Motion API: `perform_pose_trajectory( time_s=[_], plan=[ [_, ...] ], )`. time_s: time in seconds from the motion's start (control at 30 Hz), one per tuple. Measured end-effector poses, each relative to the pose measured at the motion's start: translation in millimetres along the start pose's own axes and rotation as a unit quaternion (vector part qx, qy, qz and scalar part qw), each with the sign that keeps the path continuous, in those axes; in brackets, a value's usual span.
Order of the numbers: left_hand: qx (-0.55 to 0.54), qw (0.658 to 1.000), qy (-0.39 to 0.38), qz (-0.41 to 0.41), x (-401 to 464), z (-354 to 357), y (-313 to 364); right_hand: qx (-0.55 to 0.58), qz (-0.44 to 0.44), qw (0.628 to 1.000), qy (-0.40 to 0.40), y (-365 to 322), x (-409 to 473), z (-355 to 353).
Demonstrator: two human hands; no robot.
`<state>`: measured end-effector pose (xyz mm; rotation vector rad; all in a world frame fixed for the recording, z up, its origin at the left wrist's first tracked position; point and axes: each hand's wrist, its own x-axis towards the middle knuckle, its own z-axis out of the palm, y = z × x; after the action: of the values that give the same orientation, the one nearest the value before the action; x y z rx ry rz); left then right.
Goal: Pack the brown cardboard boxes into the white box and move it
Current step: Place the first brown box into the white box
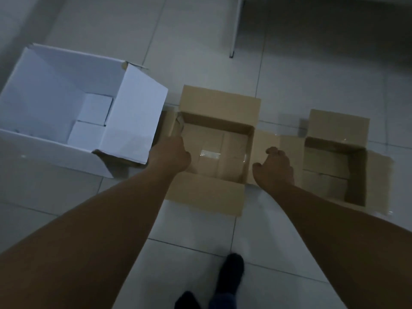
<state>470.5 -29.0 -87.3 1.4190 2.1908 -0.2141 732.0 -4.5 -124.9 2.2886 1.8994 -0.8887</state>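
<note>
Reaching down, the left hand (170,152) curls on the left wall of the middle brown box (214,150) — grip hidden — while the right hand (275,166) hovers half-open, empty. Probably light, stiff; grip opposite walls. White box (138,121) sits left, smaller brown box (336,157) right — smooth tiled floor (278,237), dim room.

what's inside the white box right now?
Two small white boxes sit against the right inner wall of the white box. Neither brown box is inside it. The near wall hides the near floor.
</note>
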Motion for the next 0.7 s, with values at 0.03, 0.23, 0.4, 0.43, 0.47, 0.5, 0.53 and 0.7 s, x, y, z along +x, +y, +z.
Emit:
perform_pose_trajectory(
  time_s=[0.03,0.23,0.4,0.43,0.47,0.5,0.53,0.7],
  plan=[
    [-0.002,1.0,-0.003,-0.01,10.0,4.2,-7.6,-0.001,0.007,1.0,-0.006,-4.0,4.5,11.1],
    [-0.031,0.996,-0.01,-0.084,79.6,46.1,-45.4,-0.043,0.044,0.998,-0.011,-11.9,47.0,77.5],
    [0.002,0.994,-0.001,-0.108,117.9,86.8,-60.7,-0.047,0.113,0.992,0.027,-10.6,80.8,115.5],
    [-0.004,0.993,-0.005,-0.115,124.2,94.1,-64.4,-0.038,0.125,0.991,0.028,-9.1,85.5,122.3],
    [-0.017,0.993,-0.012,-0.118,130.3,100.5,-67.7,-0.027,0.132,0.99,0.028,-7.0,89.4,128.2],
    [-0.03,0.993,-0.019,-0.115,136.7,106.7,-69.9,-0.02,0.136,0.99,0.031,-4.6,92.5,133.0],
    [-0.037,0.993,-0.022,-0.11,142.8,111.9,-70.7,-0.019,0.134,0.99,0.035,-2.3,95.5,136.9],
    [0.032,0.997,0.023,-0.061,161.4,121.1,-70.8,0.007,0.136,0.989,0.06,-2.1,101.6,147.1]
  ],
)
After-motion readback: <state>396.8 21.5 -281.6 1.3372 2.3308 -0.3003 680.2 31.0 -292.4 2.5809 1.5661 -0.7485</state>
